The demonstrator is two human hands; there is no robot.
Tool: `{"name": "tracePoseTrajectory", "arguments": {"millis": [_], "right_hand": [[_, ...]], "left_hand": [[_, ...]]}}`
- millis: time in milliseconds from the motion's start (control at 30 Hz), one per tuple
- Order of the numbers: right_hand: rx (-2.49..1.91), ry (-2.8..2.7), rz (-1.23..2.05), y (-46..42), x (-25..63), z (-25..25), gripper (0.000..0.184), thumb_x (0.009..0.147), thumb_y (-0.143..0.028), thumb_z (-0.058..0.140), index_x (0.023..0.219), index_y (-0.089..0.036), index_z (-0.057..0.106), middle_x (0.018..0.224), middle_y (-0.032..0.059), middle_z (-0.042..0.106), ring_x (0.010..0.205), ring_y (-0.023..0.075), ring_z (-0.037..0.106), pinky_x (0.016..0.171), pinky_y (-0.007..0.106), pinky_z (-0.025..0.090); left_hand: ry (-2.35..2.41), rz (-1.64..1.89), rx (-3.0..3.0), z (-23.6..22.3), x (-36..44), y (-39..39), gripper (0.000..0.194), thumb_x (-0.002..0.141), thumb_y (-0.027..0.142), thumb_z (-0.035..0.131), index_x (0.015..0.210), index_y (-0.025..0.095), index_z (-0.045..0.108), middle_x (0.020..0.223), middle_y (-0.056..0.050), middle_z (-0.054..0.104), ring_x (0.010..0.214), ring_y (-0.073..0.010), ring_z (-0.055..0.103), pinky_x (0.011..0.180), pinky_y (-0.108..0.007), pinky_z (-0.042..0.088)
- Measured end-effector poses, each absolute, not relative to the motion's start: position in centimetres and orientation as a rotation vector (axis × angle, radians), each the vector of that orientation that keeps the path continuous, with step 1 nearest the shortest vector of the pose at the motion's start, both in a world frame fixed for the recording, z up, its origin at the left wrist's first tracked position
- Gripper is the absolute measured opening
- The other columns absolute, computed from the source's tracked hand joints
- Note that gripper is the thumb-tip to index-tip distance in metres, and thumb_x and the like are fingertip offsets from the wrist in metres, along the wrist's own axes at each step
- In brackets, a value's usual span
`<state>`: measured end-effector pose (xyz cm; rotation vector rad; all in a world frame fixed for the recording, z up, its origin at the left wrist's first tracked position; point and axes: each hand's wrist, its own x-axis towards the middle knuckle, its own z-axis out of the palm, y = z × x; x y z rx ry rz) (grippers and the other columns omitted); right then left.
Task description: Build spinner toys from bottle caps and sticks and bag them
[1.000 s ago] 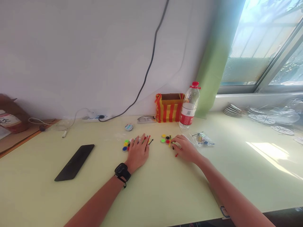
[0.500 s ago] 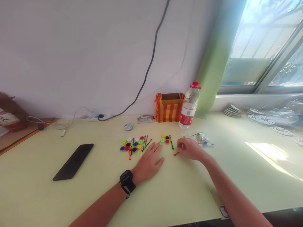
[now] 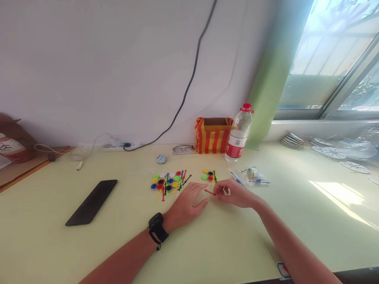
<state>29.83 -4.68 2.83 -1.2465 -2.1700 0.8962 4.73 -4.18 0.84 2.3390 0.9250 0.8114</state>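
A red plastic arrow (image 3: 210, 192) is pinched by its tail end between the fingertips of my right hand (image 3: 229, 192), its head pointing left. My left hand (image 3: 188, 201) rests palm down on the table, fingers stretched out and holding nothing, close to the arrow's head. Just beyond my left fingers lies a small group of coloured round pieces (image 3: 205, 177) with a few arrows (image 3: 215, 176) beside it. To the left, a larger cluster of round pieces (image 3: 161, 182) has several coloured arrows (image 3: 166, 187) lying across it. A blue arrow (image 3: 237, 178) lies behind my right hand.
A clear plastic bag (image 3: 255, 176) of small parts lies to the right. Behind stand a striped box (image 3: 213, 138) and a water bottle (image 3: 237, 134). A black slab (image 3: 91, 203) lies at left, a small round tin (image 3: 161, 159) at the back. Patterned discs (image 3: 330, 152) sit far right.
My right hand has moved left towards my left hand, bringing the red arrow along, now pointing left. The blue arrow behind it has come into view. My left hand stays nearly in place.
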Motion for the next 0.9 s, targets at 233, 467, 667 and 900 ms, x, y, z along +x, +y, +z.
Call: {"name": "tracePoseTrajectory", "arguments": {"millis": [233, 467, 667, 900], "right_hand": [[-1.147, -2.000, 0.804, -4.3, 27.4, 1.0, 0.014, 0.094, -0.031, 0.059, 0.092, -0.022, 0.071, 0.088, 0.0036, 0.074, 0.076, 0.0186, 0.064, 0.069, 0.031, 0.051], [-1.343, -2.019, 0.212, -3.1, 28.7, -0.8, 0.032, 0.096, -0.021, 0.052, 0.125, -0.025, 0.065, 0.115, 0.0109, 0.067, 0.111, 0.0294, 0.057, 0.096, 0.046, 0.050], [-1.326, -2.111, 0.187, -3.1, 28.6, -1.1, 0.032, 0.096, -0.021, 0.057, 0.125, -0.026, 0.068, 0.118, 0.0111, 0.064, 0.113, 0.0301, 0.053, 0.099, 0.047, 0.049], [-1.224, -2.093, 0.408, -3.4, 28.3, -0.2, 0.015, 0.092, -0.017, 0.064, 0.094, -0.025, 0.075, 0.104, 0.0065, 0.068, 0.110, 0.0263, 0.055, 0.094, 0.041, 0.050]], "left_hand": [[0.884, 0.772, 2.200, 0.9, 4.8, -3.7, 0.022, 0.098, 0.022, 0.052, 0.103, 0.023, 0.073, 0.101, -0.004, 0.076, 0.092, -0.0208, 0.068, 0.082, -0.033, 0.053], [0.899, 0.769, 2.254, 0.2, 4.7, -3.4, 0.034, 0.090, 0.008, 0.049, 0.109, 0.023, 0.072, 0.102, -0.005, 0.074, 0.092, -0.0212, 0.067, 0.084, -0.034, 0.054], [0.800, 0.739, 2.294, 0.6, 4.5, -3.6, 0.063, 0.074, -0.006, 0.041, 0.120, 0.026, 0.069, 0.120, -0.004, 0.070, 0.117, -0.0226, 0.061, 0.106, -0.039, 0.048], [0.731, 0.740, 2.277, 0.7, 4.3, -3.5, 0.061, 0.075, -0.006, 0.039, 0.116, 0.027, 0.070, 0.118, -0.003, 0.071, 0.115, -0.0222, 0.061, 0.104, -0.039, 0.048]]}}
